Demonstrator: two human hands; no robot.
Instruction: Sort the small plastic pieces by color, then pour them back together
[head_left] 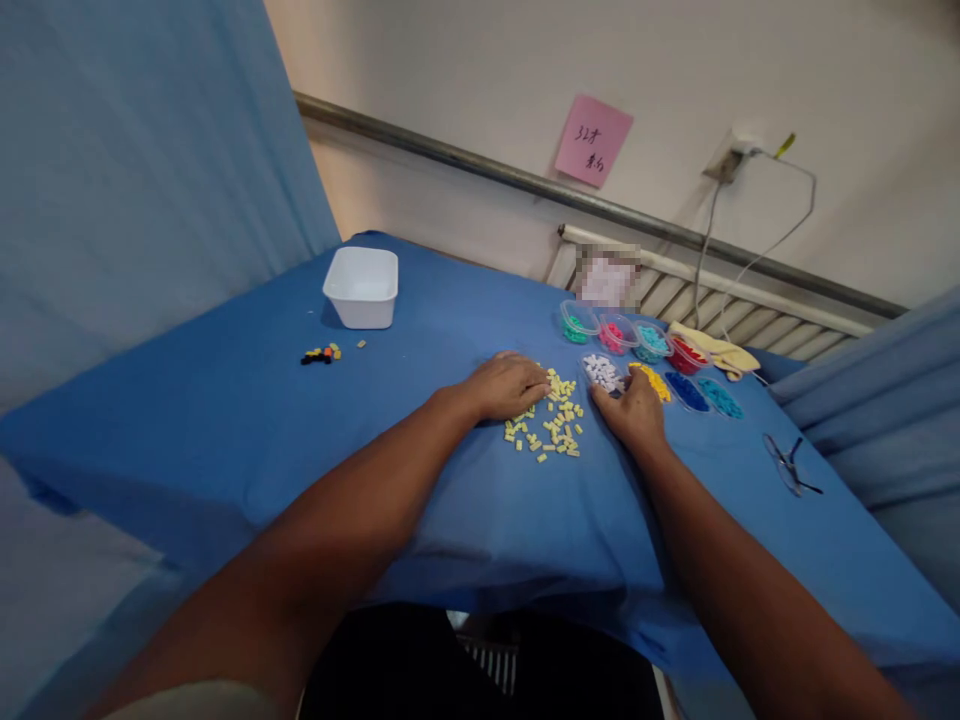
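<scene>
Pale yellow beads (551,425) lie scattered on the blue cloth (225,420) covering the table. My left hand (506,385) rests palm down at the left edge of the pile, fingers curled over some beads. My right hand (636,408) lies at the pile's right side, fingers bent down beside a small clear cup of white beads (600,371) and a cup of yellow beads (654,381). What the fingers of either hand pinch is hidden.
More clear cups hold green (577,323), pink (616,334), teal (651,342), red (685,353) and blue (687,391) beads. A white tub (361,287) stands at the back left, with a few dark and orange beads (321,354) near it. Glasses (786,463) lie at the right.
</scene>
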